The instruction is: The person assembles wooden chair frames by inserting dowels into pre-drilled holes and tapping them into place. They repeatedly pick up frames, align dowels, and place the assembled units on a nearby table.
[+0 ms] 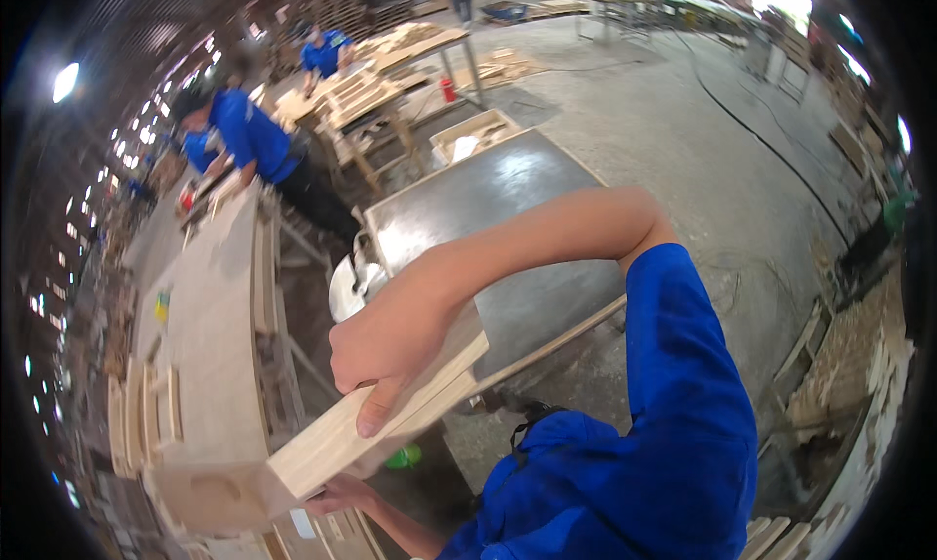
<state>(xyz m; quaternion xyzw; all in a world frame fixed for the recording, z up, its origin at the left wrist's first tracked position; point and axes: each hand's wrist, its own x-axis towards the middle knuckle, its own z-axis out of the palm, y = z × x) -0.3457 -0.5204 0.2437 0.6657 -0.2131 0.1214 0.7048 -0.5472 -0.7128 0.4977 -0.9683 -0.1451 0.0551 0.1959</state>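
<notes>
The pale board runs from 8 to 2 o'clock beneath the right hand, which clamps its middle. The left hand is below its 8 o'clock end, grip hidden.

Bright blue shirt, elbow-length sleeve, bare hands

The wooden board partly hides the left hand.

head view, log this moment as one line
right hand: gripping wooden board | left hand: at board's lower-left end | grey table: beyond board
</notes>
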